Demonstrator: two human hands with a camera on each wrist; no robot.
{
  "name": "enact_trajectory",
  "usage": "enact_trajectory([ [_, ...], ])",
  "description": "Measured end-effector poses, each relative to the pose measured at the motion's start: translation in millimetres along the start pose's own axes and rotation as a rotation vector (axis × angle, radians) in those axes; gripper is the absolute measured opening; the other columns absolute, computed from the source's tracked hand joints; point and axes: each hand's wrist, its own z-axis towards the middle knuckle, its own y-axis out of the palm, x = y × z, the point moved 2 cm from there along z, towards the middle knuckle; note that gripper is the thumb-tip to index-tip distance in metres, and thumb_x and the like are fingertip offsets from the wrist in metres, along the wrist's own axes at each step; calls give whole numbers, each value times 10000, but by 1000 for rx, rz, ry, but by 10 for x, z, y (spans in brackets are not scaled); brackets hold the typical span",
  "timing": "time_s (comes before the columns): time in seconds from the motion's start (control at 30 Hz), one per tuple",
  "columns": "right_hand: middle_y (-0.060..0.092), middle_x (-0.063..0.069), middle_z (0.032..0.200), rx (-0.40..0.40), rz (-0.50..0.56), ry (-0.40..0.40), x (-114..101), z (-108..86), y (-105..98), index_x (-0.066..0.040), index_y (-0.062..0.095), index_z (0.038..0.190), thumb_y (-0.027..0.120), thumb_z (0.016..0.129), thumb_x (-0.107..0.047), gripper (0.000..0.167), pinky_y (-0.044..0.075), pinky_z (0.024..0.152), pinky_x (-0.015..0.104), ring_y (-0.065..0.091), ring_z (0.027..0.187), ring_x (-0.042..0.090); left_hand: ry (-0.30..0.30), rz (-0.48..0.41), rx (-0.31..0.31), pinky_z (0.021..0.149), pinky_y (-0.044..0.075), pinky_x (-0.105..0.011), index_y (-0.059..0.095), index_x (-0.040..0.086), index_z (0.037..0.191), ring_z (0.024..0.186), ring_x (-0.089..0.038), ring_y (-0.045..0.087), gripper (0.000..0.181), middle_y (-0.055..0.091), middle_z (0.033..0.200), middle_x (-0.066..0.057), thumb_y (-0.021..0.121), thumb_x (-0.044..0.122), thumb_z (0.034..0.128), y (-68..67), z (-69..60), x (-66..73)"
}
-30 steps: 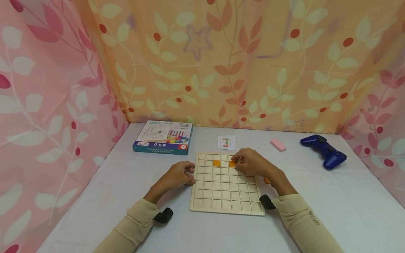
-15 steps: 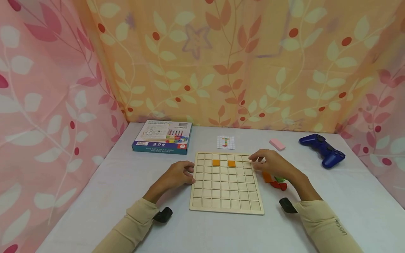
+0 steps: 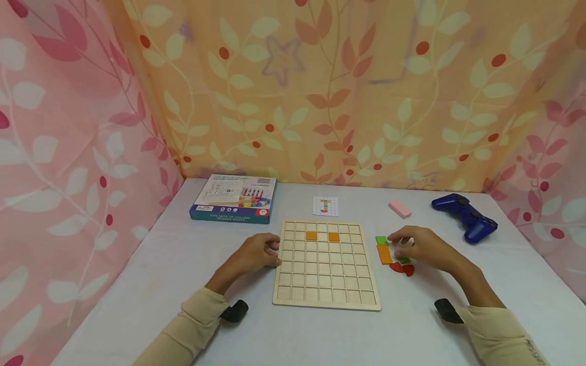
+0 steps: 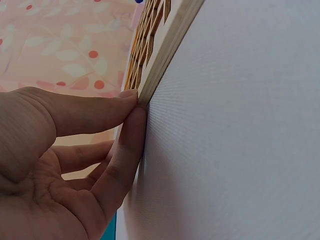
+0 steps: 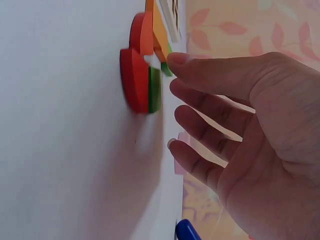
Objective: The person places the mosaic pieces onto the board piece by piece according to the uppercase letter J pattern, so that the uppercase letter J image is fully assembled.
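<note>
A wooden grid board (image 3: pixel 326 284) lies on the table with two orange squares (image 3: pixel 311 236) in its second row from the back, one cell apart. The left hand (image 3: pixel 254 253) pinches the board's left edge; in the left wrist view, thumb and index finger (image 4: pixel 132 135) meet at the wooden rim (image 4: pixel 170 50). Right of the board, the right hand (image 3: pixel 428 248) hovers over loose pieces: a green one (image 3: pixel 381 240), orange (image 3: pixel 384 254), red (image 3: pixel 409 270) and a partly hidden green. In the right wrist view, its fingers (image 5: pixel 200 95) are spread beside the red pieces (image 5: pixel 134 82), holding nothing.
A small pattern card (image 3: pixel 326 206) lies behind the board. At the back left is a boxed set (image 3: pixel 233 199) with a smaller item on top. A pink block (image 3: pixel 400 209) and a blue game controller (image 3: pixel 464 216) lie at the back right, before a patterned cloth.
The right hand has left the orange square on the board and moved right, over the loose pieces, uncovering both squares. The left hand stays at the board's edge.
</note>
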Motion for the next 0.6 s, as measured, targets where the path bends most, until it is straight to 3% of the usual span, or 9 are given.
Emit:
enact_trajectory([
  [0.6,725,28,1089,-6,10,38,176,-191,-38,-43,760,1240,816,912,-165,355,531,748,244,599,985,224,12,0,-1,872,600,-329,634,-20,1392,973,-169,680,581,681,1139,-66,856,27,857,3,8,-10],
])
